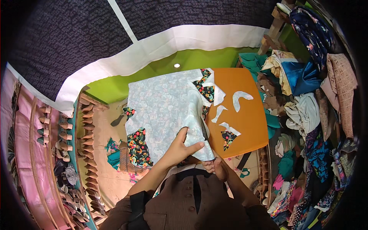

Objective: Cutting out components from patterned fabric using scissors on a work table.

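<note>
A large piece of white-backed fabric (161, 103) lies over the table, its dark floral face showing at the turned edges. My left hand (180, 148) grips a raised fold of it near my body, thumb on top. Close to the fold's lower corner, my right hand (215, 167) has its fingers curled closed. A narrow dark blade, seemingly of scissors (205, 132), runs along the fold's right side, pointing away from me. Fabric hides most of them and their handles. Beside the fold lie a curved white offcut (240, 99), a smaller white scrap (219, 113) and a floral scrap (229, 138).
The orange table (251, 126) extends to the right. Heaped fabrics (303, 115) crowd the right side. Shelves with rows of wooden shoe forms (89, 153) stand at left. Dark patterned cloth (191, 17) with a white border hangs beyond the table. Scraps (113, 158) lie on the floor.
</note>
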The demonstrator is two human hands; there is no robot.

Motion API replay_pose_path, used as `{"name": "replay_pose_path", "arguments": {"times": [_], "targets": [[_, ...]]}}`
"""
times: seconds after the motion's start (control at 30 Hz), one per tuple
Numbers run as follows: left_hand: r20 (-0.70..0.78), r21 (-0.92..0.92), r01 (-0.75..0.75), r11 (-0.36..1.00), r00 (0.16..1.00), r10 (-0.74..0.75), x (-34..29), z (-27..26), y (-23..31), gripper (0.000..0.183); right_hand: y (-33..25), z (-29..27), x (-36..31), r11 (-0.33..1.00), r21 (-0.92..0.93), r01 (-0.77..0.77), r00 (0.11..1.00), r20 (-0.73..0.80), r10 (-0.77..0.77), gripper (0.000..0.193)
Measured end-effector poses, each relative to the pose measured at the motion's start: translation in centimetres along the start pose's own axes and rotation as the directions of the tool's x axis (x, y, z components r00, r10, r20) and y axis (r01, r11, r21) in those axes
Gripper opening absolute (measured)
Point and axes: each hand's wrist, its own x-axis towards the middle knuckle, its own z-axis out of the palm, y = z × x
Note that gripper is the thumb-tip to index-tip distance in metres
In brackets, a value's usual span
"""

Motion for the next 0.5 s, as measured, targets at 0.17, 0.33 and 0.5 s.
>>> {"name": "replay_pose_path", "arguments": {"times": [0.17,0.33,0.5], "targets": [[-0.010,0.064,-0.056,0.996,0.998,0.057,-0.4,-0.6,-0.6,0.048,1.2,-0.7,-0.2,0.980,0.111,-0.164,0.986,0.046,0.160,0.101],[0.020,0.178,-0.033,0.984,0.999,0.030,-0.5,-0.6,0.1,0.043,5.0,-4.4,0.1,0.883,0.347,-0.316,0.833,0.547,0.083,0.094],[0.026,0.112,-0.142,0.984,0.990,0.140,-0.7,-0.6,-0.3,0.043,1.5,-1.4,-0.9,0.988,0.068,-0.138,0.980,0.153,0.127,0.085]]}}
